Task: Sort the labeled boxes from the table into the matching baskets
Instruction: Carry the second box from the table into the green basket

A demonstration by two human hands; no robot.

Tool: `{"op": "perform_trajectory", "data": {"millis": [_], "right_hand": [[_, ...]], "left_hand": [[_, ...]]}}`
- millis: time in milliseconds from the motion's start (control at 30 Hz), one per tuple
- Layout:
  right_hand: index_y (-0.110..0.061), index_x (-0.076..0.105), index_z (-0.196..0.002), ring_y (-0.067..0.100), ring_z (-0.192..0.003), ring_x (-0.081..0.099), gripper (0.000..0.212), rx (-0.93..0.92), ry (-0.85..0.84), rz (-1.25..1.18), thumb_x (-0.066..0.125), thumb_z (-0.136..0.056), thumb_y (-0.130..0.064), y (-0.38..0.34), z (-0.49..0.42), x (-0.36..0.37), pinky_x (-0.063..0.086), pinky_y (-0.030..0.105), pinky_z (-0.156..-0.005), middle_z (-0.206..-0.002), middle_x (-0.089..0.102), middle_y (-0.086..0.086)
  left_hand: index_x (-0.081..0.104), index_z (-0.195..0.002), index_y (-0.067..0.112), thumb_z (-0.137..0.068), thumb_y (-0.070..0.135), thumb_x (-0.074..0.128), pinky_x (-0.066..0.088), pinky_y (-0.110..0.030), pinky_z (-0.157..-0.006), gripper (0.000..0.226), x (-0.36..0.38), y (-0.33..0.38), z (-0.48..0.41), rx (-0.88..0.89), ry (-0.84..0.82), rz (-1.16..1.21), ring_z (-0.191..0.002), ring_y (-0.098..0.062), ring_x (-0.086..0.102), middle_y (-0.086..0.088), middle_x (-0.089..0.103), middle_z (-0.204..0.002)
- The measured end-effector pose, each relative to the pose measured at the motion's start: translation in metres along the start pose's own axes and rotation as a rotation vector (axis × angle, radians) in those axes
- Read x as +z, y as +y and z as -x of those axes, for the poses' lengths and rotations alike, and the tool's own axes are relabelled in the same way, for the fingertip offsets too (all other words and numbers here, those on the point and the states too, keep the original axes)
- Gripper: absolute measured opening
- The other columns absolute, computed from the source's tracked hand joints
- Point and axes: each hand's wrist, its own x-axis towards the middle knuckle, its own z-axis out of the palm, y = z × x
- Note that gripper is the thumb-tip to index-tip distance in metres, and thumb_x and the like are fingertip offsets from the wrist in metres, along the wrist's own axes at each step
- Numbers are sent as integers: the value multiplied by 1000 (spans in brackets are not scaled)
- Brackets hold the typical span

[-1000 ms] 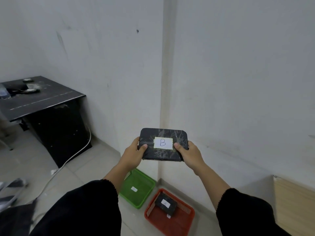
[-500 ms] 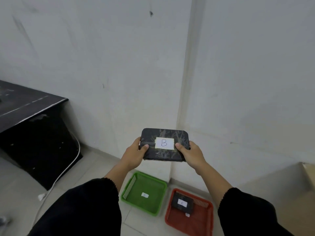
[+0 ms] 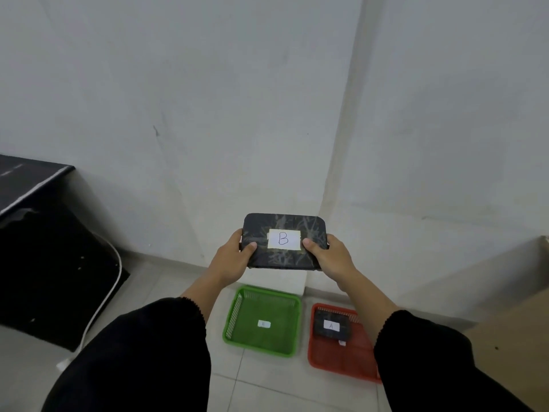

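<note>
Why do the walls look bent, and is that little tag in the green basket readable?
Head view: the wide-angle lens bows the wall corner; light is dim and flat, without glare; the B label on the held box is sharp, but the tag in the green basket is too small and blurred to read.

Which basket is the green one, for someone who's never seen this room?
Find the wall corner and drop to the tiled floor, where two baskets sit side by side. The green basket is the left one. It holds only a small white label; the red basket holds a dark box marked A.
</note>
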Motion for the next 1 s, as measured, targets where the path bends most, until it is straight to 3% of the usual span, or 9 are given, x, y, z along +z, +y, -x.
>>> {"op": "perform_trajectory", "data": {"millis": [267, 600, 700, 1000], "right_hand": [[-13, 58, -111, 25, -100, 64, 39, 56, 29, 17, 64, -83, -40, -2, -40, 33, 53, 43, -93, -107, 66, 6], [-9, 60, -116, 19, -92, 62, 40, 155, 124, -37, 64, -85, -35, 20, -68, 83, 47, 26, -76, -106, 66, 5], [-9, 61, -114, 21, -93, 63, 40, 186, 155, -24, 65, -84, -36, 36, -80, 100, 48, 29, -77, -105, 67, 6], [-11, 60, -111, 20, -90, 63, 34, 271, 189, -44, 66, -85, -32, 133, -137, 147, 51, 33, -81, -98, 65, 3]], "left_hand": [[34, -140, 18, -96, 27, 42, 42, -34, -97, 46, -14, -28, -53, -35, -67, 0, -120, -27, 53, -9, 57, -133], [34, -140, 21, -96, 27, 44, 41, -30, -91, 45, -19, -79, -110, -57, -216, 13, -119, -26, 55, -9, 59, -130], [34, -140, 22, -96, 28, 44, 39, -27, -86, 45, -16, -102, -125, -57, -255, 6, -118, -25, 56, -9, 59, -129], [36, -138, 24, -96, 29, 44, 46, -30, -92, 43, 41, -203, -181, -99, -336, 32, -111, -21, 60, -7, 62, -127]]}}
